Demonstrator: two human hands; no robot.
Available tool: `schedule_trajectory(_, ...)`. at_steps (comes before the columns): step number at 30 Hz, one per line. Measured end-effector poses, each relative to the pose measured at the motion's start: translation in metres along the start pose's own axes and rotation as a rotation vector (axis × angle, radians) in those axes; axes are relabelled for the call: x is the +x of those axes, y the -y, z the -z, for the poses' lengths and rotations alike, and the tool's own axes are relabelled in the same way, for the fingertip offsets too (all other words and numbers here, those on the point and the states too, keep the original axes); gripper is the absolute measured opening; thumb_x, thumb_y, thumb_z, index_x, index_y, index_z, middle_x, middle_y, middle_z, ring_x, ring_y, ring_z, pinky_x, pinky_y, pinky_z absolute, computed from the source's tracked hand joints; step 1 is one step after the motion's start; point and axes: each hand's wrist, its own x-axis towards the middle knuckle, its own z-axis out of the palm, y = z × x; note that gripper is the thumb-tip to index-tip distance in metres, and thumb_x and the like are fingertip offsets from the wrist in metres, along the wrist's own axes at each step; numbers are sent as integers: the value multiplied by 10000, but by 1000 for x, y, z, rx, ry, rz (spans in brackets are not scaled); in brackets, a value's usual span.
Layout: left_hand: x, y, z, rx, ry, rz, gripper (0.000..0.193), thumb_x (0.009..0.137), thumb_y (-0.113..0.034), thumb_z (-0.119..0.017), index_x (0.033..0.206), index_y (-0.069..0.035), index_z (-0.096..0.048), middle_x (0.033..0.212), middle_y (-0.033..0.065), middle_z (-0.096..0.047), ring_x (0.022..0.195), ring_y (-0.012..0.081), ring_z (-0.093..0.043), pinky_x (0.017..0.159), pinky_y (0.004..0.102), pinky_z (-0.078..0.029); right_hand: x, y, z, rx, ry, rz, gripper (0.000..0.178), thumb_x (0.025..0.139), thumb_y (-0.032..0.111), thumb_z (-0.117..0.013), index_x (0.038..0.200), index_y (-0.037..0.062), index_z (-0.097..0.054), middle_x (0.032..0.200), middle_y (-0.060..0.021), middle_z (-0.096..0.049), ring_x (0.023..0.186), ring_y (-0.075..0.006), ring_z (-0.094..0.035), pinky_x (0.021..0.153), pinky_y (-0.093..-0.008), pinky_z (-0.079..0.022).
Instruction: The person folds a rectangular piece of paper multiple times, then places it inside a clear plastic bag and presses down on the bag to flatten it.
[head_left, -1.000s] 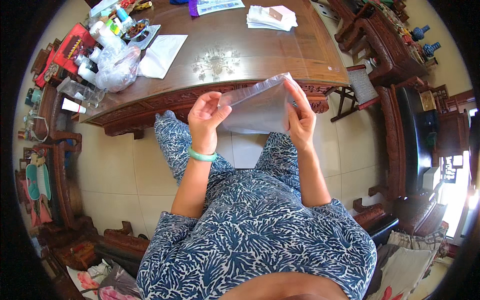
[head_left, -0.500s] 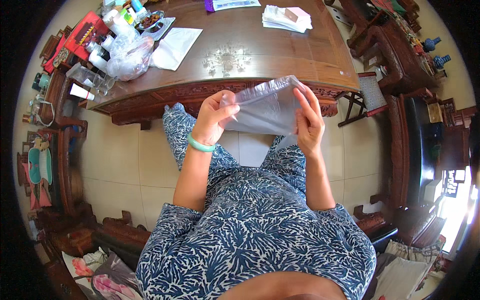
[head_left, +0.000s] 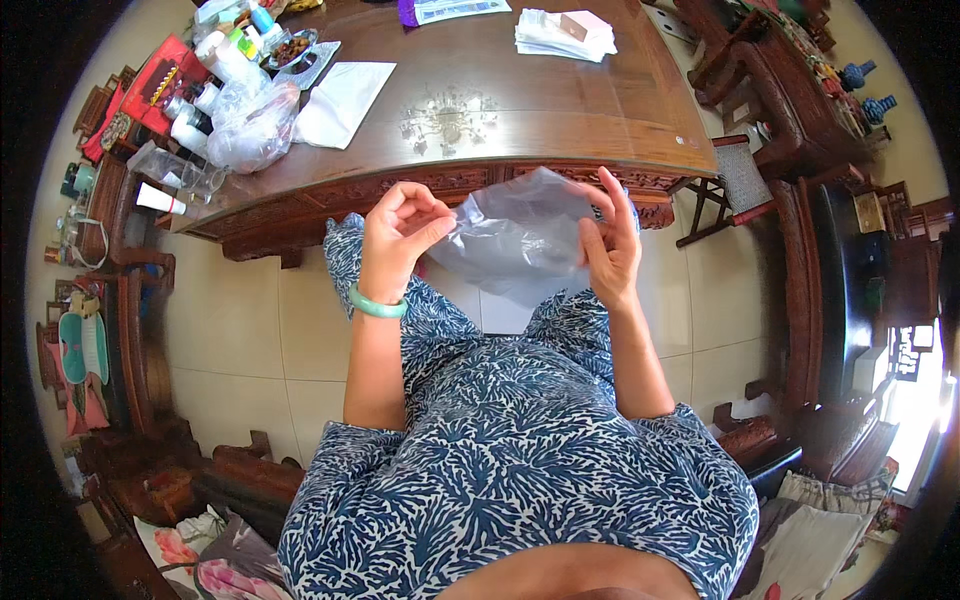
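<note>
A clear, thin plastic bag (head_left: 515,235) hangs between my two hands, above my lap and just short of the table's near edge. With thumb and fingertips, my left hand (head_left: 405,230) pinches the bag's left corner; a pale green bangle (head_left: 377,302) circles that wrist. My right hand (head_left: 612,240) grips the bag's right edge between thumb and fingers, its index finger pointing up. Creases and glare run across the plastic, and I cannot make out anything inside it.
Ahead stands a dark wooden table (head_left: 560,110). On its left are a filled plastic bag (head_left: 250,125), several bottles, a dish of brown pieces (head_left: 292,50) and a white sheet (head_left: 345,103). Farther right lies a paper stack (head_left: 565,36). A folding stool (head_left: 738,180) stands beside the table.
My left hand has moved left and slightly down, with its fingers curled more. The bag has swung lower and spread wider. My right hand has shifted slightly.
</note>
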Motion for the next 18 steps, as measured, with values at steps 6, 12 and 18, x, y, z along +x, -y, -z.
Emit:
schedule_trajectory(6, 9, -29, -3, 135, 279, -64, 149, 798, 96, -641, 885, -7, -576, 873, 126, -694, 850, 159, -665, 776, 256, -516, 23, -17, 8, -173, 210, 44, 839, 745, 215, -764, 1436, 84, -307, 1281, -140, -543, 1174, -231, -504, 1031, -386, -347)
schedule_trajectory(12, 27, -69, -17, 523, 454, -117, 131, 801, 42, -665, 908, 29, -592, 857, 103, -695, 829, 147, -670, 732, 242, -513, 66, 45, -27, -40, 596, 235, 916, 606, 92, -828, 1403, 79, -376, 1214, -128, -597, 1135, -237, -566, 1004, -372, -423)
schedule_trajectory(18, 30, -79, -9, 508, 295, -155, 169, 796, 33, -685, 929, 16, -582, 860, 90, -694, 817, 117, -662, 738, 223, -511, 71, 19, -38, 50, 535, 64, 329, 789, 13, -693, 1108, 3, -611, 867, -65, -671, 815, -112, -625, 762, -275, -525)
